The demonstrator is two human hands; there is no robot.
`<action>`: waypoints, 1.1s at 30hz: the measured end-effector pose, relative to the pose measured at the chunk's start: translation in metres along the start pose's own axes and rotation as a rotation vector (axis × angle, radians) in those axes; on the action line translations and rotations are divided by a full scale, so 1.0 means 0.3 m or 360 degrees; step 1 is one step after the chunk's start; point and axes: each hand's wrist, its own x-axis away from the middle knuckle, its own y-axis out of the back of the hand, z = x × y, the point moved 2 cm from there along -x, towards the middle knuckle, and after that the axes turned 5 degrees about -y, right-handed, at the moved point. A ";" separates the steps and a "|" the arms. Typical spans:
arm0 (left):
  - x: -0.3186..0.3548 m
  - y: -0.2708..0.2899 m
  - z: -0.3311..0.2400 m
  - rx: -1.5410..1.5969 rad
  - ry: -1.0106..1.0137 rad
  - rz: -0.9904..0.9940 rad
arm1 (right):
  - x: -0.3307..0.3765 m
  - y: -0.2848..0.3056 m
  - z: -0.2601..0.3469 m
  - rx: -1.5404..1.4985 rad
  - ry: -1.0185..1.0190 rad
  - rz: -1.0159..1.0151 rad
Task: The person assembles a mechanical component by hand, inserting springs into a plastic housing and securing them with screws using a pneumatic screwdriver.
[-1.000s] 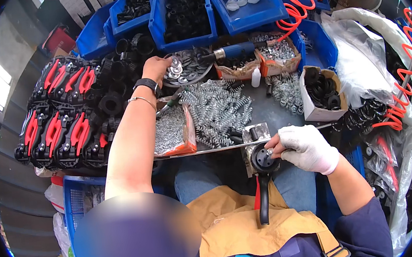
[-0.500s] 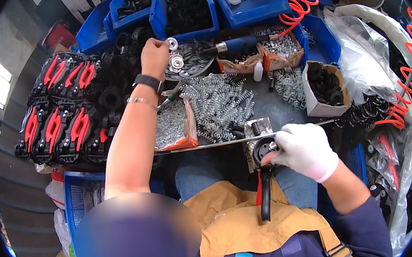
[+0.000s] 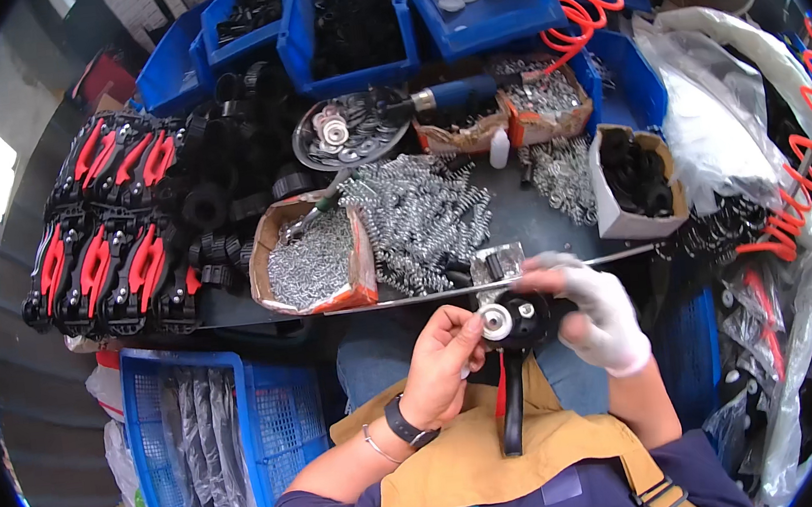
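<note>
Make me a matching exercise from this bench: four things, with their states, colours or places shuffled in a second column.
Column one
1. Left hand
2. Right hand
3. Metal dish
4. Apron

Column two
A. Tan
B. Heaped with silver discs, left of the blue-bodied tool
C. In a white glove, fingers and thumb apart
D. Pinching a silver washer

Right pairs: 1-D, 2-C, 3-B, 4-A

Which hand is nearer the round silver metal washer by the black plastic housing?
Left: the bare left hand holds the washer by its edge; the white-gloved right hand is apart, further right.
</note>
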 end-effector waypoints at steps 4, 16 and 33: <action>-0.015 -0.009 0.030 0.0173 -0.0114 -0.0100 | 0.016 0.055 -0.072 -0.0163 -0.0213 0.0193; -0.025 -0.050 0.003 0.0046 -0.0189 -0.0106 | 0.022 0.077 -0.078 0.0024 -0.0445 0.0413; -0.052 -0.043 -0.172 -0.1325 -0.0496 0.0214 | -0.766 0.129 -0.446 0.2329 -0.0927 0.0741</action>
